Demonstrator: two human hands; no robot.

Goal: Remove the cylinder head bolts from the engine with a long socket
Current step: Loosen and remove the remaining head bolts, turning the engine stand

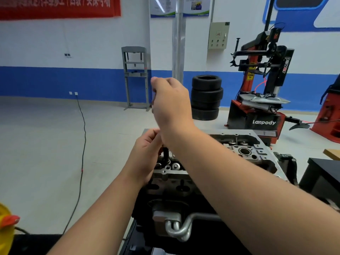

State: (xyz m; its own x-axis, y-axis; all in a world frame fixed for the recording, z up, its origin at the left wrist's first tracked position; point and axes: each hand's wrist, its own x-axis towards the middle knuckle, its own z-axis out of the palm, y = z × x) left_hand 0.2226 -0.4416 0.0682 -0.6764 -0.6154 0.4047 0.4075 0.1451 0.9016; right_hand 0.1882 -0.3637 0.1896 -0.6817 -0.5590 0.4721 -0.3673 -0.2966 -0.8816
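The right hand (170, 100) is raised above the engine (211, 162) with its fingers curled round the top of a dark tool that is mostly hidden behind the hand; what exactly is held there cannot be told. Directly below it, the left hand (147, 155) is pinched round the upper part of the long socket (166, 153), whose dark shaft stands upright and runs down into the cylinder head at its near left corner. The bolt itself is hidden under the socket, so whether it has been loosened cannot be judged. Just right of the lower grip, round silver parts are seen seated in the head; further right, an open bore (244, 151) is seen. The work is judged to be under way on one bolt, with the remaining bolts not countable from here. Well beyond the grip, stacked tyres (207, 96) and a tyre changer (263, 92) stand on the floor.
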